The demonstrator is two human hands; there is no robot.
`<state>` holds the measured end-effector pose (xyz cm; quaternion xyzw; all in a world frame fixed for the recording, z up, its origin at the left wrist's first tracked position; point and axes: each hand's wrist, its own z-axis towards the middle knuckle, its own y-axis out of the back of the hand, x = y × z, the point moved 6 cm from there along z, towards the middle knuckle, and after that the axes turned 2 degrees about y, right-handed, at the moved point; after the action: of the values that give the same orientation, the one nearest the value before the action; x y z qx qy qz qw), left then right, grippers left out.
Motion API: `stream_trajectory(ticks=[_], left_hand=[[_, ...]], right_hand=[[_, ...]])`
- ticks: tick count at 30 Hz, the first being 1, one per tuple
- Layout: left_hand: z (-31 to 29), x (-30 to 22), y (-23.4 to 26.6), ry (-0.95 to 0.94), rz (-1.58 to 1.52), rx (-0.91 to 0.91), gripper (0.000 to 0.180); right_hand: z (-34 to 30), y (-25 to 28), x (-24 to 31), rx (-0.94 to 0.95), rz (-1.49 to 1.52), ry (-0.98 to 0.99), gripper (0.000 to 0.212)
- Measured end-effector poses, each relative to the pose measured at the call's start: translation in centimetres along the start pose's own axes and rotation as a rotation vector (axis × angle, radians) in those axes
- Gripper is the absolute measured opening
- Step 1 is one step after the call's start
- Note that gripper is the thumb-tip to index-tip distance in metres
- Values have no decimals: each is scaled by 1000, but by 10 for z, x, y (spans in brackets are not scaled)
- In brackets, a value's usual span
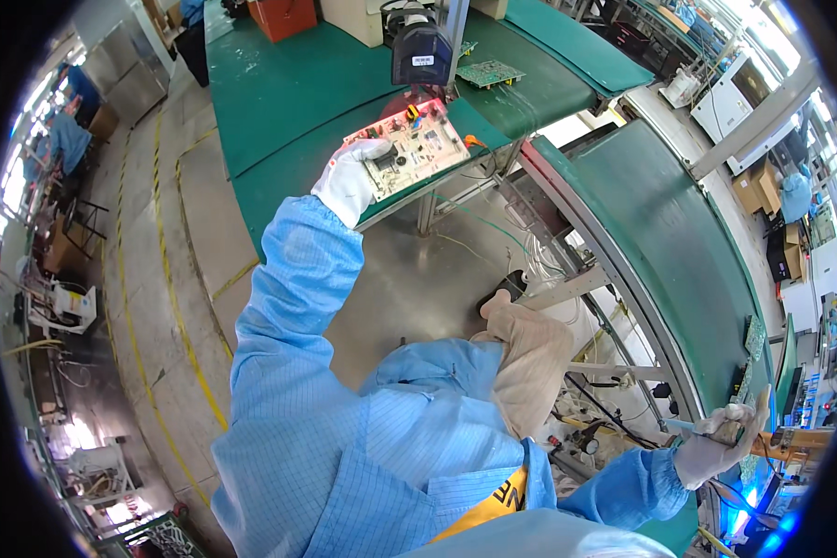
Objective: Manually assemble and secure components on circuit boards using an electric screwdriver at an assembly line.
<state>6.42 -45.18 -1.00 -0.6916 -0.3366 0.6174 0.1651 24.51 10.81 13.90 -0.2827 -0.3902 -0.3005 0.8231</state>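
Note:
My left hand (349, 181), in a white glove, grips the left edge of a pale circuit board (423, 153) with many components on it. The board is tilted at the near edge of the green worktable, lit reddish, just below a dark scanner-like device (423, 51) on a metal post. Far off at the lower right, my right hand (721, 445), also gloved, is beside the conveyor's end. Its fingers look partly bent and apart, with nothing plainly between them. Close to it, green circuit boards (742, 379) stand at the belt's edge.
A green conveyor belt (660, 223) curves down my right side on a metal frame. Another green board (490, 73) lies behind the scanner. A red bin (283, 17) stands on the worktable (288, 102). Cables and tubes hang below the conveyor. Yellow-striped floor lines run at left.

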Motion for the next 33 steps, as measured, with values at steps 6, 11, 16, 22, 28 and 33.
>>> stream_trajectory(ticks=[6, 11, 16, 22, 28, 33], left_hand=[[20, -5, -1, -75, -356, -117, 16], [11, -8, -12, -103, -283, -84, 17], [14, 4, -27, -41, -295, 114, 33], [-16, 74, -82, 225, -183, 275, 41], [-88, 152, -192, 478, -107, 703, 56], [-128, 196, -233, 546, 211, 847, 49]], right_hand=[[5, 10, -1, 269, -312, 303, 39], [4, 12, -2, 212, -301, 309, 41], [-4, -17, 11, 133, 82, -67, 45], [1, -38, 14, 158, 187, -115, 52], [-5, -59, 16, 188, 237, -133, 47], [-3, -83, -1, -68, 514, -218, 43]])
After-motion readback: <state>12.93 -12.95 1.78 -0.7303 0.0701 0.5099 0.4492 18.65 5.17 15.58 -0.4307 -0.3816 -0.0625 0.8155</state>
